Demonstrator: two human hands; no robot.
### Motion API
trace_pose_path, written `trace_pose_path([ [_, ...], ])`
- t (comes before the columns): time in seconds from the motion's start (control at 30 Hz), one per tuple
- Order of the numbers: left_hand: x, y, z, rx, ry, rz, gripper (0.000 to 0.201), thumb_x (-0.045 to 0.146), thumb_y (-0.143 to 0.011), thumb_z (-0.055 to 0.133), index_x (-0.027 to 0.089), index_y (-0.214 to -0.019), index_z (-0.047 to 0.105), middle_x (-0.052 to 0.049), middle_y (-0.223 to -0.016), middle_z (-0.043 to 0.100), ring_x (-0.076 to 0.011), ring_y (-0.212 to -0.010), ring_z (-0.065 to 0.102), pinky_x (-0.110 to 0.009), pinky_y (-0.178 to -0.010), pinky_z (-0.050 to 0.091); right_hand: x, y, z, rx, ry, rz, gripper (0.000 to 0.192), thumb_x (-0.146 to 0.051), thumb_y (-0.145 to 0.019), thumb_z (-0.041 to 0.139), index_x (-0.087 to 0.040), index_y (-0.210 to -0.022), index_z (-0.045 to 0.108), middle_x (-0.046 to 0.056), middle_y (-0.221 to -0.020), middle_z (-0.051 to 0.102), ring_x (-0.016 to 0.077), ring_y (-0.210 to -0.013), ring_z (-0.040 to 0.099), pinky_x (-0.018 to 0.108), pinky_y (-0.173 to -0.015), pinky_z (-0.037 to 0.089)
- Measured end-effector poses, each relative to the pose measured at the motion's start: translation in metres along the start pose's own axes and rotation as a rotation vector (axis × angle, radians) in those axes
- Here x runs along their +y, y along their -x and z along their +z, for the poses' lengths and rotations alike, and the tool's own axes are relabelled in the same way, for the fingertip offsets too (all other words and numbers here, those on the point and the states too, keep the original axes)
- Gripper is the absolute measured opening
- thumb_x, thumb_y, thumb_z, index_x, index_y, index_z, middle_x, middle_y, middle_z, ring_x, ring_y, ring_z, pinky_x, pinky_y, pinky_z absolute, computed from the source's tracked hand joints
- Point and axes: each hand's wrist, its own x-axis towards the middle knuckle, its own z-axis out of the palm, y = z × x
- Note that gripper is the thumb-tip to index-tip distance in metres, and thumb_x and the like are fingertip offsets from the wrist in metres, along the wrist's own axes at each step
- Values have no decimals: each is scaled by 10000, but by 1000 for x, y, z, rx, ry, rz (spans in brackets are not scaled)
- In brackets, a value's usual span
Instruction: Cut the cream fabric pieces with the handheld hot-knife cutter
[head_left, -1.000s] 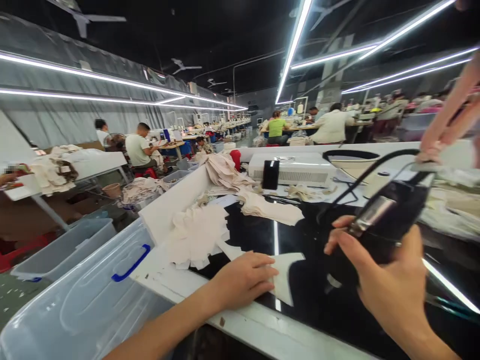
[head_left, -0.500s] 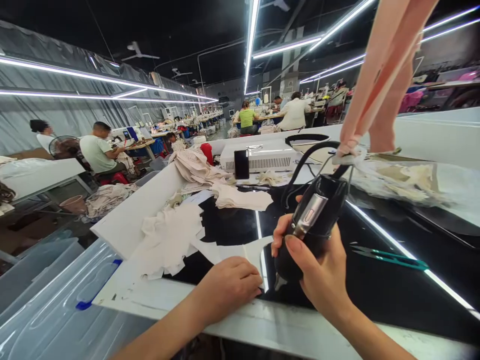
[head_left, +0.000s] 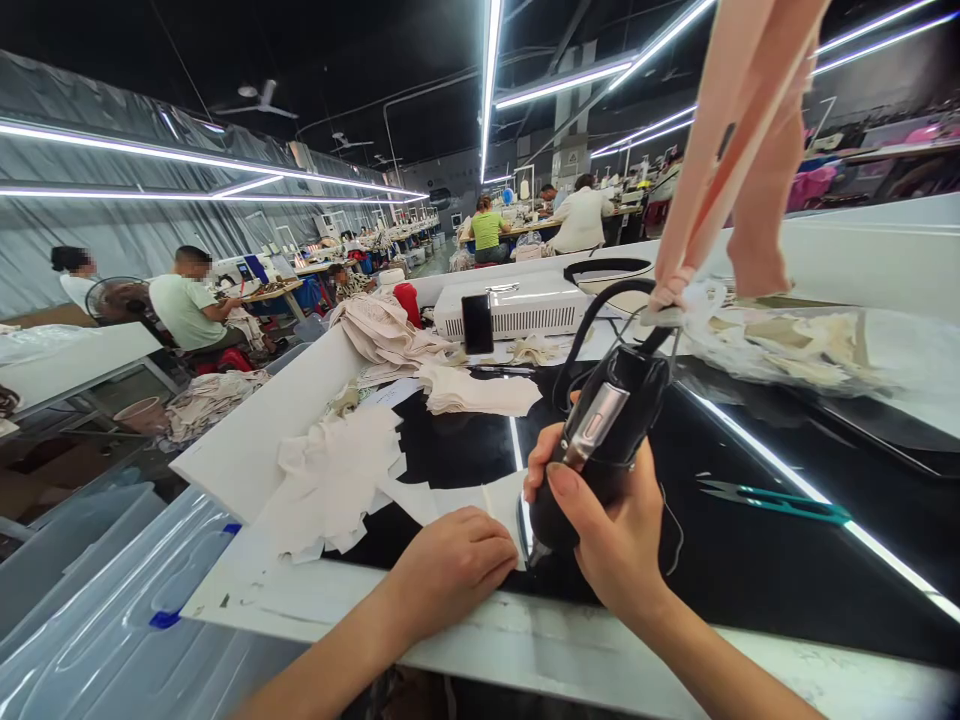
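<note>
My right hand (head_left: 611,525) is closed round a black corded hand tool (head_left: 621,405) with a metal plate on its side. The tool's lower metal end is at the right edge of a cream fabric piece (head_left: 442,499) on the glossy black tabletop (head_left: 735,570). Palm down, my left hand (head_left: 459,560) presses the near right part of that piece, its fingers bent and held together. A tied pink cloth strip (head_left: 720,180) hangs down to the tool's cord end. Farther right lie green-handled thread snips (head_left: 780,500).
Loose cream cut pieces (head_left: 341,470) lie at left, with a neat stack (head_left: 480,392) and a larger heap (head_left: 390,330) behind. A phone (head_left: 478,325) leans on a white vented box (head_left: 517,308). A plastic bag of scraps (head_left: 802,345) lies back right. Several people sit at sewing tables beyond.
My right hand has brought the tool down and left, so its tip now meets the fabric's right edge. My left hand stays on the fabric. The whole view has shifted slightly.
</note>
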Motion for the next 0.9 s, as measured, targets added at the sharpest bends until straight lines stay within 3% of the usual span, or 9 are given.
trace_pose_path([
  [0.53,0,2,0,26,111,-41,247,236,-1154,520,175,-1044,732,-40,-1019,786,-192,-975,722,-324,-930,573,4,3,4,-2,48,-19,226,-250,-921,796,-282,-1041,608,-31,-884,700,133,-616,634,271,-552,587],
  [0.9,1,1,4,19,146,-266,74,137,-1035,697,198,-1002,671,-32,-1105,742,-209,-1040,694,-330,-957,561,6,6,1,-1,74,-35,224,-251,-931,788,-293,-1051,604,-27,-903,702,148,-674,646,281,-591,591],
])
